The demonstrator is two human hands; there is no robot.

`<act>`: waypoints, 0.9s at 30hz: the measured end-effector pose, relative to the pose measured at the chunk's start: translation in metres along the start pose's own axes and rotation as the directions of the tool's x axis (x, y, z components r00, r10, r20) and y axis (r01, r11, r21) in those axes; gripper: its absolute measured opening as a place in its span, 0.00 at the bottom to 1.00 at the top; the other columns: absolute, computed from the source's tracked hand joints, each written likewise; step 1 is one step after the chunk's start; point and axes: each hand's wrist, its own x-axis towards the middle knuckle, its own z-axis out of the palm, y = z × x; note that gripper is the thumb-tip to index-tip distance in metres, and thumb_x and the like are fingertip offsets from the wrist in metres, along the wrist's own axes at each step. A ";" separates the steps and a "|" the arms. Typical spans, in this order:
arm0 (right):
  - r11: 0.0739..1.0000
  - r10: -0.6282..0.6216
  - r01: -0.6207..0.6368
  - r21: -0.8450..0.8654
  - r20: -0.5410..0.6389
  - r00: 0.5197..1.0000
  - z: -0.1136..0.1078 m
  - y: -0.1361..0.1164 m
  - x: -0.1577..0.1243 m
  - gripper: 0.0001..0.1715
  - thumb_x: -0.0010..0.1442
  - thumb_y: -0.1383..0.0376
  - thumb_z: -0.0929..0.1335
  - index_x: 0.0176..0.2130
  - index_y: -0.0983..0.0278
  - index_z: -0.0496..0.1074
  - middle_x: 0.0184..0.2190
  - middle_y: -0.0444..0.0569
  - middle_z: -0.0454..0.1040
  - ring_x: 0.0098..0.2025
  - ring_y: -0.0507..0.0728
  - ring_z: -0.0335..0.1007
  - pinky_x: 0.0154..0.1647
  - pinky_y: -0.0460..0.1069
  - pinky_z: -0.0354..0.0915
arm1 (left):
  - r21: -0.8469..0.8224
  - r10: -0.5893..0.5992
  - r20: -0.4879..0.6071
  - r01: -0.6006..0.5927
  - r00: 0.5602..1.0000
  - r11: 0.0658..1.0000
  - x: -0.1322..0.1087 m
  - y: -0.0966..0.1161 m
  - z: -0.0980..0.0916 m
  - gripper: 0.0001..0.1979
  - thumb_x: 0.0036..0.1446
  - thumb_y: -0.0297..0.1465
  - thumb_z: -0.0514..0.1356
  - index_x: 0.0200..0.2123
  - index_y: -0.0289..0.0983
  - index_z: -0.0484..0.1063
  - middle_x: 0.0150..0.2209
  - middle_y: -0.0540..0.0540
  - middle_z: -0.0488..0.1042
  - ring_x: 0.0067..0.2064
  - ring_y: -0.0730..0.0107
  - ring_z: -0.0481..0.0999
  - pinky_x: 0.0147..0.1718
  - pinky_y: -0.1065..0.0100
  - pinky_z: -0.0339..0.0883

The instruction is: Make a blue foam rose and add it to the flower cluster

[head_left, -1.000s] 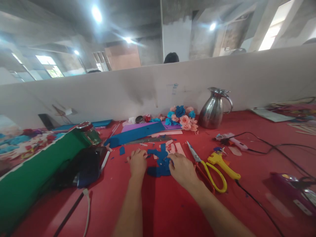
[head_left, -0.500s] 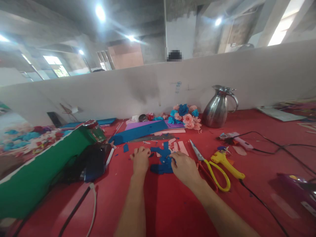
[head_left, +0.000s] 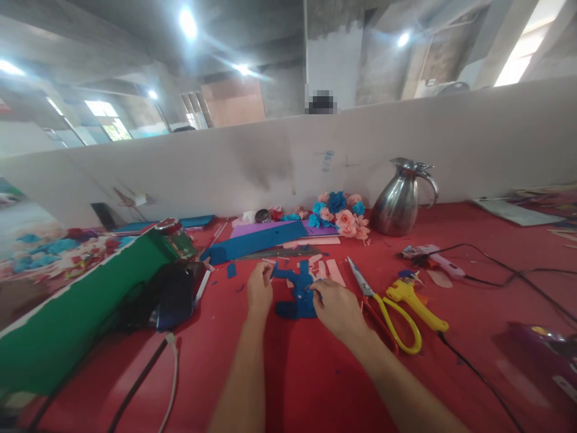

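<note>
Well left of the scissors (head_left: pixel 369 291) is a green panel (head_left: pixel 90 307). Closer, the left hand (head_left: pixel 260 291) bunches its fingers at the blue pieces (head_left: pixel 303 281), which lie left of the scissors on the red surface (head_left: pixel 333 391). The right hand (head_left: pixel 339 308), apart from the left, curls over their scissors-side edge; neither grip can be told. Right of the scissors sits a yellow glue gun (head_left: pixel 417 305).

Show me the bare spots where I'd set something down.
Mostly bare red tabletop lies between the forearms, between the left forearm and the white cable, and between the metal jug and the pale sheet. Crowded: around the left hand and right hand, with blue pieces and pink scraps; scissors and a yellow glue gun sit further right.
</note>
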 end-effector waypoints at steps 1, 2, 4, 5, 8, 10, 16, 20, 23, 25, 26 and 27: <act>1.000 0.006 -0.006 0.002 0.002 1.000 0.000 0.000 0.000 0.16 0.61 0.68 0.59 0.43 0.60 0.73 0.42 0.48 0.76 0.45 0.54 0.71 0.41 0.45 0.63 | -0.010 -0.004 -0.026 0.004 1.000 1.000 0.000 -0.003 0.000 0.07 0.53 0.27 0.52 0.31 0.39 0.69 0.32 0.47 0.73 0.36 0.66 0.73 0.38 0.65 0.65; 1.000 0.011 -0.011 0.003 0.001 1.000 0.000 0.001 0.001 0.16 0.61 0.68 0.59 0.42 0.60 0.73 0.42 0.48 0.76 0.44 0.54 0.71 0.41 0.45 0.63 | -0.024 -0.022 -0.054 0.021 0.998 0.999 0.000 -0.006 0.001 0.07 0.51 0.25 0.53 0.31 0.39 0.70 0.34 0.46 0.73 0.38 0.66 0.73 0.40 0.64 0.66; 1.000 0.013 -0.013 0.006 -0.007 1.000 0.001 0.001 0.001 0.16 0.61 0.68 0.60 0.42 0.60 0.74 0.42 0.48 0.76 0.44 0.55 0.71 0.40 0.46 0.63 | -0.102 -0.095 -0.100 0.085 0.990 0.991 0.001 -0.010 0.001 0.10 0.48 0.23 0.54 0.34 0.38 0.71 0.35 0.45 0.74 0.39 0.65 0.74 0.42 0.62 0.67; 1.000 0.009 -0.009 0.011 -0.012 1.000 0.001 0.002 0.001 0.16 0.60 0.68 0.60 0.42 0.60 0.74 0.42 0.48 0.76 0.44 0.55 0.71 0.40 0.46 0.63 | -0.170 -0.131 -0.102 0.113 0.986 0.979 0.002 -0.011 0.001 0.11 0.48 0.23 0.54 0.36 0.38 0.71 0.36 0.44 0.74 0.39 0.65 0.75 0.41 0.62 0.67; 0.999 -0.007 0.008 0.031 -0.014 1.000 0.003 0.003 0.001 0.17 0.60 0.69 0.60 0.43 0.60 0.74 0.43 0.48 0.76 0.45 0.55 0.71 0.41 0.45 0.62 | -0.326 -0.131 -0.062 0.104 0.989 0.940 0.002 -0.009 0.001 0.17 0.50 0.24 0.53 0.45 0.38 0.69 0.41 0.42 0.75 0.41 0.66 0.76 0.40 0.64 0.68; 0.999 -0.003 0.003 0.032 -0.009 1.000 0.003 0.003 0.000 0.17 0.60 0.69 0.60 0.43 0.60 0.74 0.43 0.48 0.76 0.45 0.55 0.71 0.40 0.45 0.62 | -0.249 -0.075 -0.045 0.061 0.996 0.966 0.001 -0.005 0.000 0.19 0.50 0.24 0.54 0.46 0.38 0.70 0.45 0.42 0.74 0.42 0.66 0.75 0.40 0.65 0.68; 1.000 0.002 -0.002 0.012 -0.021 1.000 0.005 0.002 0.000 0.17 0.59 0.70 0.60 0.42 0.60 0.74 0.42 0.48 0.77 0.44 0.55 0.72 0.38 0.45 0.62 | 0.195 -0.133 0.031 0.125 0.991 0.973 -0.003 0.013 -0.011 0.09 0.54 0.28 0.55 0.32 0.37 0.76 0.33 0.45 0.76 0.34 0.68 0.74 0.36 0.68 0.64; 1.000 -0.002 0.003 0.004 -0.024 1.000 0.005 0.001 0.000 0.17 0.59 0.69 0.60 0.42 0.60 0.74 0.42 0.48 0.77 0.44 0.55 0.73 0.38 0.46 0.62 | 0.366 -0.263 0.163 0.189 0.951 0.911 -0.009 0.019 -0.032 0.08 0.55 0.33 0.56 0.30 0.37 0.75 0.28 0.45 0.76 0.33 0.65 0.74 0.32 0.68 0.61; 1.000 -0.006 0.006 0.005 -0.008 1.000 0.005 0.001 0.000 0.17 0.60 0.68 0.60 0.43 0.60 0.74 0.42 0.49 0.77 0.44 0.56 0.73 0.38 0.46 0.62 | 0.471 -0.297 0.311 0.125 0.903 0.873 -0.024 0.019 -0.043 0.02 0.49 0.29 0.61 0.29 0.38 0.75 0.32 0.46 0.77 0.36 0.66 0.74 0.34 0.69 0.60; 1.000 -0.009 0.010 0.020 -0.001 1.000 0.006 0.001 -0.001 0.17 0.60 0.68 0.60 0.43 0.59 0.74 0.43 0.48 0.77 0.44 0.56 0.73 0.39 0.46 0.63 | 0.532 -0.299 0.347 0.075 0.889 0.843 -0.038 0.020 -0.045 0.01 0.47 0.27 0.63 0.27 0.37 0.73 0.34 0.45 0.76 0.36 0.66 0.73 0.33 0.69 0.59; 0.999 -0.011 0.011 0.031 -0.003 1.000 0.006 0.001 -0.001 0.17 0.60 0.68 0.60 0.43 0.59 0.74 0.43 0.48 0.77 0.44 0.56 0.73 0.39 0.47 0.63 | 0.568 -0.290 0.330 0.056 0.898 0.821 -0.045 0.021 -0.044 0.02 0.49 0.26 0.61 0.26 0.37 0.73 0.34 0.45 0.75 0.36 0.66 0.73 0.33 0.68 0.59; 0.999 -0.014 0.014 0.040 -0.005 1.000 0.006 0.000 -0.002 0.17 0.60 0.69 0.60 0.43 0.59 0.74 0.43 0.48 0.77 0.44 0.56 0.73 0.40 0.47 0.63 | 0.601 -0.266 0.318 0.023 0.910 0.799 -0.051 0.023 -0.043 0.03 0.51 0.25 0.60 0.26 0.36 0.72 0.34 0.44 0.74 0.37 0.65 0.72 0.34 0.68 0.59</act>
